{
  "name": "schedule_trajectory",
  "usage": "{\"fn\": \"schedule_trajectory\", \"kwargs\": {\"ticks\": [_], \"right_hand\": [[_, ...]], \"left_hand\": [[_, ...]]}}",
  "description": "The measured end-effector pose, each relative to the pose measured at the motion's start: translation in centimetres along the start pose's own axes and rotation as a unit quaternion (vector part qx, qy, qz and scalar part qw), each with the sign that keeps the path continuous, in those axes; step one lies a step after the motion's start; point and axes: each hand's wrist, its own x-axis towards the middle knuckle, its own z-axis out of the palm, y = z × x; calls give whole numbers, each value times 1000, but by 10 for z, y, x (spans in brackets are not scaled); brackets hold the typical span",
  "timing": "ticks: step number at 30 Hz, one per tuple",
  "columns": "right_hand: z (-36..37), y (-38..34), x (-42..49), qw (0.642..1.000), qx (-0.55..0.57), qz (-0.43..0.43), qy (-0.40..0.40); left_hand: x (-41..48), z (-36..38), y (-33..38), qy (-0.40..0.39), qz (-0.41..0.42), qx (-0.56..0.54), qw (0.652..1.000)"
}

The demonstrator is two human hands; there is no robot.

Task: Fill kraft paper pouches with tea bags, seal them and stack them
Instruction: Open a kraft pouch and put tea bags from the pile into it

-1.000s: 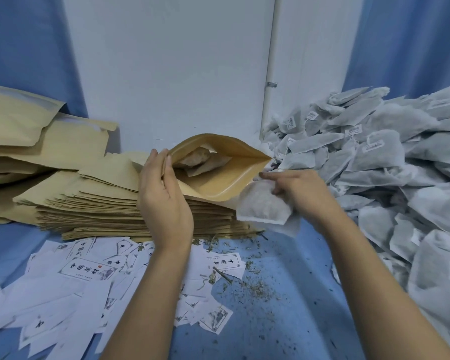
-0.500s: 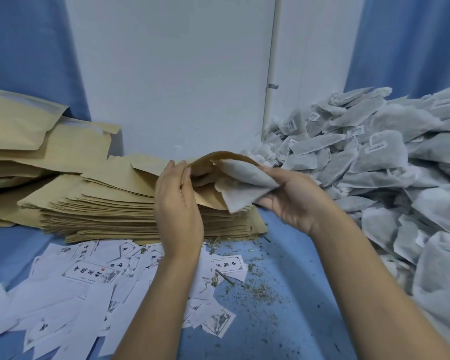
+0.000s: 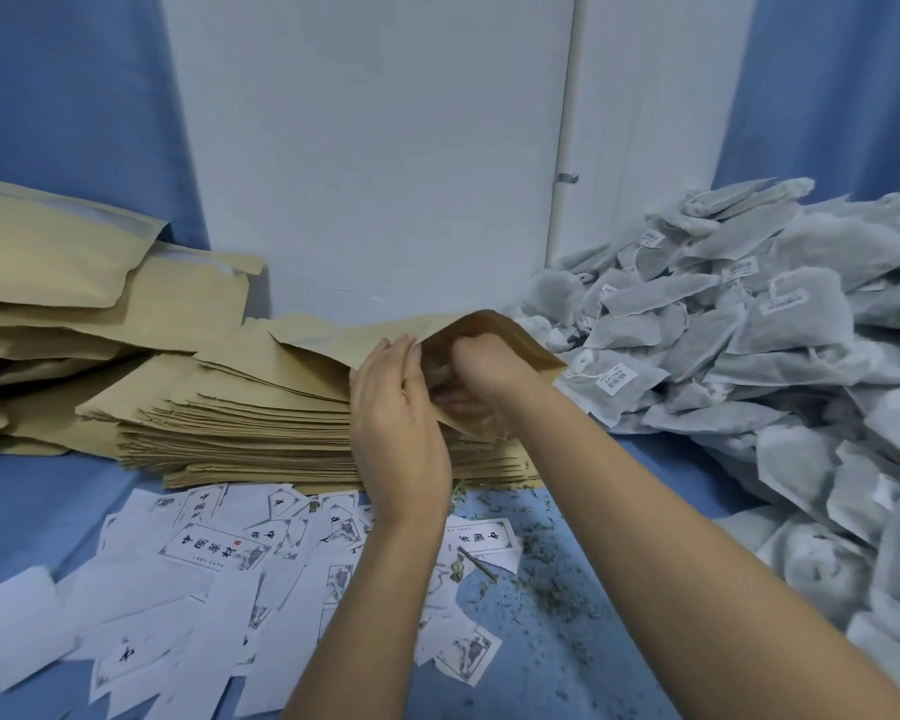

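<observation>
Atop the stack [image 3: 261, 407], left grip [image 3: 401, 407] pinches the pouch [image 3: 489, 327] mouth, right grip [image 3: 468, 387] sits blurred inside, closure unclear; forceful stuffing may tear it.

The right hand [image 3: 471, 374] is motion-blurred inside the mouth of the tan kraft paper pouch [image 3: 494, 330] — what its fingers hold cannot be told, and the left hand [image 3: 398, 423] covers part of it. The heap of grey mesh tea bags [image 3: 801, 350] runs off the right edge; their tags' print is unreadably small.

head cam, forward-down, close over pouch stack [image 3: 240, 407], probably facing wall [image 3: 375, 148]
</observation>
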Motion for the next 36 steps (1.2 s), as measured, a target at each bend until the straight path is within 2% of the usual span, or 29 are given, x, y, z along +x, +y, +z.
{"fn": "schedule_trajectory", "kwargs": {"ticks": [2,4,6,9,12,15,17,18,19,21,22,24,25,26,28,29,32,36], "right_hand": [[-5,5,-1,999,33,-15,6],[-9,9,-1,994,107,-9,-32],[-5,9,-2,989,132,0,-69],[5,5,-2,991,103,-22,-82],[12,3,-1,992,68,-57,-91],[10,0,0,993,-16,-77,-89],[7,2,-4,984,-116,-131,-34],[6,8,-4,970,-166,-176,17],[4,16,-4,962,-158,-204,86],[-2,35,-5,937,-25,-230,262],[-8,45,-5,910,55,-229,341],[-23,62,-2,861,168,-191,440],[-31,71,3,855,186,-150,460],[-39,80,10,864,175,-95,463],[-53,96,22,895,145,2,422],[-58,102,25,909,146,25,389],[-69,112,30,934,149,25,325],[-69,114,19,912,119,13,393]], "left_hand": [[4,0,-6,1,-11,6,1000],[6,-1,-9,-1,-18,9,1000],[4,-1,-7,1,-19,16,1000],[-2,2,0,-2,7,18,1000],[-5,6,3,-8,-25,-11,1000],[-2,5,-1,-24,-30,-3,999],[0,4,-2,-45,-39,-1,998],[1,4,-2,-53,-41,1,998],[1,5,-2,-59,-40,6,997],[4,6,-1,-69,-42,46,996],[5,6,-2,-75,-49,68,994],[9,6,-4,-92,-86,74,989],[10,6,-5,-102,-104,65,987],[11,5,-5,-110,-114,58,986],[12,4,-5,-121,-117,54,984],[12,4,-5,-122,-117,53,984],[13,2,-4,-117,-124,40,985],[17,-1,-5,-86,-134,9,987]]}}
